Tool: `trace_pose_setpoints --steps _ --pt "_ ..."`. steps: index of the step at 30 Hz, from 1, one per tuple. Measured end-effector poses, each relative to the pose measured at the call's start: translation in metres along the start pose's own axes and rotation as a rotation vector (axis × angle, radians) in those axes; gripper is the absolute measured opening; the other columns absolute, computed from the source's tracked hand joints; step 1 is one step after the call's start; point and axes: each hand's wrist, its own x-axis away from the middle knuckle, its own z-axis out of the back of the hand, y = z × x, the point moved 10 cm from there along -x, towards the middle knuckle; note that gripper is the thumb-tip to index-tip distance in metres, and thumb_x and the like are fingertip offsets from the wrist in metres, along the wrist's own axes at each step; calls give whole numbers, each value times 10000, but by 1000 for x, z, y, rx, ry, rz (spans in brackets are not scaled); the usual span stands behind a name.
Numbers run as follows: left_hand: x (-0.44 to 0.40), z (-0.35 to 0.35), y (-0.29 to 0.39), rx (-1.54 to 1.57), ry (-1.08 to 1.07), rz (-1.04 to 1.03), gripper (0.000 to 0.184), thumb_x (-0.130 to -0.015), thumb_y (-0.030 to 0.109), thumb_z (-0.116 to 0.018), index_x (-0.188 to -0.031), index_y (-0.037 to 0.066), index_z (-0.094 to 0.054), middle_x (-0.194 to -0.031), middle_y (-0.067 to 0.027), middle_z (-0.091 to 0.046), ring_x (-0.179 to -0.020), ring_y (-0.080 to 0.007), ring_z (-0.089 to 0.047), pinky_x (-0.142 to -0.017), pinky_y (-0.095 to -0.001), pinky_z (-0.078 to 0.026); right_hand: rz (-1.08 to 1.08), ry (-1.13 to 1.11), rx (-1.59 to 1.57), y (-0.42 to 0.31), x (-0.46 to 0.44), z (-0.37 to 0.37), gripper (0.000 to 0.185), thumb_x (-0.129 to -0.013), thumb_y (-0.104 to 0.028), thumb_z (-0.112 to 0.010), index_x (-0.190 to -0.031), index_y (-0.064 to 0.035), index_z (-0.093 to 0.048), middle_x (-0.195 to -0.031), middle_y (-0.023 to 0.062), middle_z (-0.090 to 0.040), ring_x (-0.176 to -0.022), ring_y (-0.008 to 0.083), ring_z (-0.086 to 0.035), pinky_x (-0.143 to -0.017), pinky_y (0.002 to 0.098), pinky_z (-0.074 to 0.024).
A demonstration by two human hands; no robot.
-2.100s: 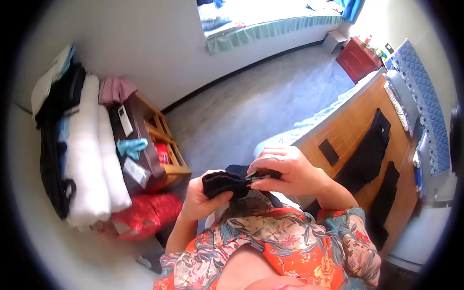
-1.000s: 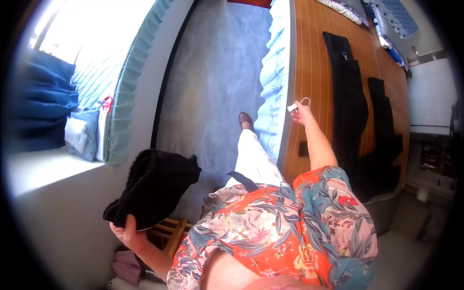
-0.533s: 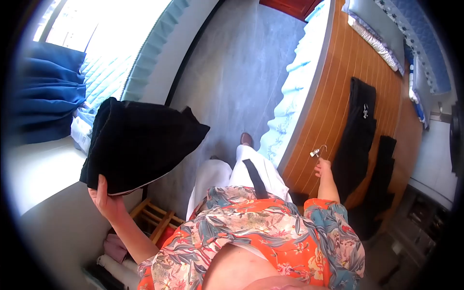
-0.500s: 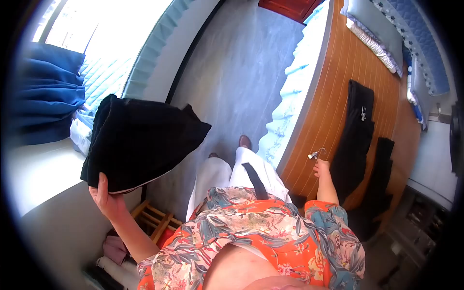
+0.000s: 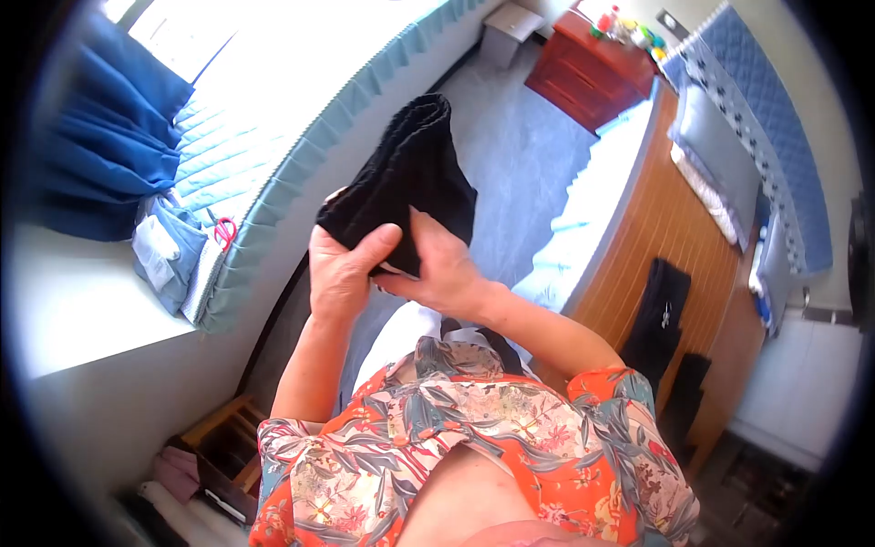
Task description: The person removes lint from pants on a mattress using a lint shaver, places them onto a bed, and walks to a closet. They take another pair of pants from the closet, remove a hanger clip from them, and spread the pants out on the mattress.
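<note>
A folded black garment (image 5: 415,169) is held up in front of me, above the floor. My left hand (image 5: 344,269) grips its lower left edge, with the thumb lying on the cloth. At its lower right edge, my right hand (image 5: 439,264) is closed on the same cloth, close beside the left. A black garment with a small light mark (image 5: 654,314) lies on the brown-topped bed (image 5: 629,228), and another dark piece (image 5: 685,392) lies nearer to me. The clip hanger seen earlier cannot be made out.
A window ledge with a frilled cover (image 5: 301,150) runs along the left, holding folded blue cloth (image 5: 171,255) and red-handled scissors (image 5: 225,233). A red cabinet (image 5: 588,73) stands at the far end. A wooden rack (image 5: 239,438) is low on the left.
My right hand has left the bed side, where it held a small clip hanger, and now grips the black garment beside my left hand. The garment has moved right and the view has turned.
</note>
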Motion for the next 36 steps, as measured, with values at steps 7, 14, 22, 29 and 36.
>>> trace_pose_setpoints --steps 7,14,22,29,36 --pt "9 0 -4 -3 -176 96 545 -680 12 -751 -1153 27 -482 -1020 -41 -590 -921 -123 -563 -835 -270 -453 -125 -98 -299 9 11 -9 393 -754 -83 -670 -1096 -4 -493 -950 75 -584 -868 118 -544 -744 276 -460" --pt "7 15 1 62 -125 103 324 -772 11 -639 -1086 5 -560 -1023 -72 -620 -907 -153 -594 -839 -290 -461 -294 34 -799 36 21 8 262 -779 48 -521 -1037 15 -551 -916 14 -596 -849 92 -544 -786 227 -443" --pt "-1 112 91 -10 99 -204 294 -820 -33 -534 -1115 -24 -544 -1054 -132 -612 -943 -208 -609 -877 -307 -468 -353 246 -966 110 14 105 212 -839 11 -503 -1029 6 -598 -991 51 -630 -885 104 -579 -824 236 -454" --pt "4 114 139 -305 115 -326 315 -852 -34 -494 -1165 -48 -507 -1095 -149 -585 -991 -214 -579 -917 -323 -432 -218 41 -660 74 -17 130 220 -868 -22 -524 -1078 5 -584 -962 0 -609 -896 58 -541 -823 206 -428" --pt "46 165 218 -436 187 -430 268 -850 -30 -515 -1114 -15 -552 -1083 -138 -603 -984 -216 -587 -914 -328 -447 -91 -290 -447 -20 -21 77 337 -724 6 -676 -1045 -41 -583 -851 10 -620 -800 62 -550 -716 221 -465"
